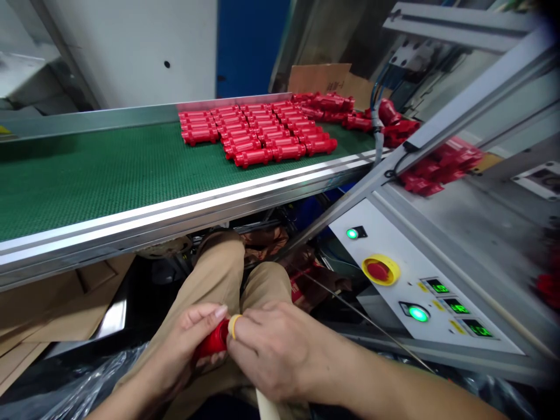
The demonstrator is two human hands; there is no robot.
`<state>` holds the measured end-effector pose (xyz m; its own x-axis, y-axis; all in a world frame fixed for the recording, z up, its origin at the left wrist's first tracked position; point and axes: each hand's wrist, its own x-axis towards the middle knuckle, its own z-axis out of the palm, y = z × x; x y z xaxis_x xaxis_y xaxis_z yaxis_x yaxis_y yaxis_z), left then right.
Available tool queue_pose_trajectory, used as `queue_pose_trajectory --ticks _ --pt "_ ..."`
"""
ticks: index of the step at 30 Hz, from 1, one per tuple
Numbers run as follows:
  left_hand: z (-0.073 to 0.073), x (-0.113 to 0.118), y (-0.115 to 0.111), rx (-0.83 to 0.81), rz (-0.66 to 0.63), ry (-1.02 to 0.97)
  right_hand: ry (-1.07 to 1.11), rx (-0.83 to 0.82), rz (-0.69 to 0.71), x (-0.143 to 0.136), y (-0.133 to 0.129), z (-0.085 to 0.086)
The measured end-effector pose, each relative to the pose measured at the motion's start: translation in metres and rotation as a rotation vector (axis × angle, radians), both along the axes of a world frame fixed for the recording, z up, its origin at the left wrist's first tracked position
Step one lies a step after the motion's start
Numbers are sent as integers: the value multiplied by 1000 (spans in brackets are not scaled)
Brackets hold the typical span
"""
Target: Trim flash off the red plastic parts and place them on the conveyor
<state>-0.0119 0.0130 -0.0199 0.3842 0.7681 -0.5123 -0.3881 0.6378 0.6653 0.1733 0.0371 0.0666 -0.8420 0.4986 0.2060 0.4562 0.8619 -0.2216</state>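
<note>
Low over my lap, my left hand [188, 335] is closed around a red plastic tubular part [214, 339]. My right hand [280, 350] is closed against the right end of that part, its fingertips mostly hidden. A yellow band [234, 326] shows at the right index finger. Below the right palm a pale strip [266, 405] hangs down; whether the fingers grip it or only the red part, I cannot tell.
Ahead, a green conveyor belt [131, 169] carries rows of red parts [262, 137] and a loose heap [326, 104]. At right stands a machine with a control panel [411, 280], an emergency stop button [380, 270] and more red parts [441, 166]. Cardboard [65, 309] lies at left.
</note>
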Motion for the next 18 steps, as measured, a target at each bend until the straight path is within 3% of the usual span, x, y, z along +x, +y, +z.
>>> queue_pose_trajectory --ticks 3,6,9,14,18 --pt "2 0 3 -4 29 -7 136 -62 -14 4 -6 2" --pt "6 -4 8 54 84 -3 408 -471 -125 10 -17 7" --pt "9 -10 11 98 122 24 467 -802 -206 15 -27 -3" --pt "9 -11 10 169 108 30 480 -773 -585 21 -36 -36" --pt "7 -9 11 291 69 23 617 -1017 -709 15 -39 -44"
